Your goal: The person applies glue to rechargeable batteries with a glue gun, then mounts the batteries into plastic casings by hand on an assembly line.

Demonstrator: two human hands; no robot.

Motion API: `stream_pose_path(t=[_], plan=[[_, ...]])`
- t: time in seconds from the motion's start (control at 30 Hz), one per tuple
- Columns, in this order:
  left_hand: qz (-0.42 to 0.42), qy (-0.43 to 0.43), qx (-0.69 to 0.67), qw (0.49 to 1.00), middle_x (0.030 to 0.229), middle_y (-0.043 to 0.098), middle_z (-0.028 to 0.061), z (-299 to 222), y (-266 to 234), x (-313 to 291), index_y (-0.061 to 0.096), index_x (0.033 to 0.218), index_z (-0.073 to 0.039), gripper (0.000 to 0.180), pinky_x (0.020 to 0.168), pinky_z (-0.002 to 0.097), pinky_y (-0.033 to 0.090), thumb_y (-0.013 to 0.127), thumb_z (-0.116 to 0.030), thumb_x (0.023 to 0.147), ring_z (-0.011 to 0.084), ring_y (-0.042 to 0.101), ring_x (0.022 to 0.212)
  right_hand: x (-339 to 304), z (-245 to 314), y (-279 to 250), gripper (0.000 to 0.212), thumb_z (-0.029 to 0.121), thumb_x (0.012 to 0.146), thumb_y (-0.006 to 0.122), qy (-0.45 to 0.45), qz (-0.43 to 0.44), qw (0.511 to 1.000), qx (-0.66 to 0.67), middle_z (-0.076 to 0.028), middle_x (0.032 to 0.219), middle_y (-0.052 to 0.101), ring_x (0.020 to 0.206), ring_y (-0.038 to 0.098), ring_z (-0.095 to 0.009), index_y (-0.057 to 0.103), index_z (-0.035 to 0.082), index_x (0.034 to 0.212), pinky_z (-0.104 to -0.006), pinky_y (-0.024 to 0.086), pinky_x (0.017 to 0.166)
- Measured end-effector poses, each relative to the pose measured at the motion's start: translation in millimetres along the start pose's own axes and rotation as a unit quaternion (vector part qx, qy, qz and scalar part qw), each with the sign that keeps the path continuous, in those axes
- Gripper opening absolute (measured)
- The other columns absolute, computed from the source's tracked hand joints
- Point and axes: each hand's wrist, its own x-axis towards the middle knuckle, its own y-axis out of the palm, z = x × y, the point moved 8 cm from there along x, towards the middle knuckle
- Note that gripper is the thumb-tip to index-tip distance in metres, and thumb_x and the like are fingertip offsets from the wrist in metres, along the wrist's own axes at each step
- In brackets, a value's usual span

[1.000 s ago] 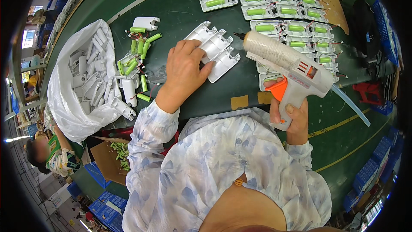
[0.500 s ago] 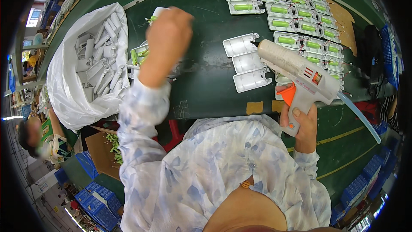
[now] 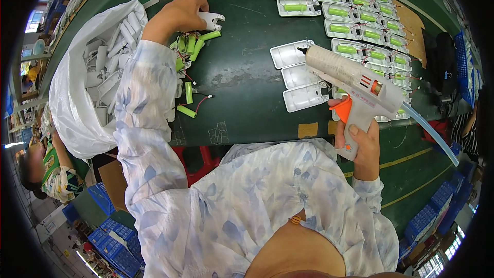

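Note:
My left hand point(image 3: 177, 14) reaches to the far left of the green table and rests on a white plastic shell point(image 3: 212, 19) beside a heap of green cylindrical batteries point(image 3: 191, 46) with red wires. My right hand point(image 3: 361, 141) grips the handle of a white glue gun point(image 3: 355, 80) with an orange trigger, its nozzle pointing left over three empty white plastic trays point(image 3: 301, 74) lined up in front of me.
Rows of white trays holding green batteries point(image 3: 355, 15) fill the far right of the table. A white plastic bag of white shells point(image 3: 92, 77) lies at the left. Another person point(image 3: 46, 170) sits at lower left, near blue crates point(image 3: 110, 231).
My left hand left the three white trays and swung out to the far left, onto the white shell by the battery heap. The glue gun stayed in my right hand.

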Motion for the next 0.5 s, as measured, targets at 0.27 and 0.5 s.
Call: stream_pose_path(t=[0.27,0.5], plan=[[0.031,0.035,-0.035,0.998,0.093,0.072,0.0142,-1.2,5.5,-6.3,0.071,0.102,-0.007,0.035,0.08,0.0391,0.054,0.075,-0.024,0.071,0.0308,0.069,0.087,1.6,-1.9,1.4,0.059,0.02,0.085,0.061,0.009,0.017,1.0,0.004,-0.025,0.128,0.059,0.058,0.055,-0.012,0.044,-0.007,0.134,-0.0265,0.046,0.057],[-0.205,0.263,-0.148,0.931,0.088,0.069,0.0134,-145.0,-5.0,-25.7,0.072,0.094,-0.004,0.017,0.073,0.042,0.053,0.067,-0.012,0.08,0.0338,0.066,0.084,-3.5,-4.4,-2.3,0.06,0.02,0.083,0.06,0.021,0.02,1.0,0.001,-0.024,0.128,0.059,0.059,0.055,-0.012,0.044,-0.008,0.134,-0.0265,0.046,0.057]])
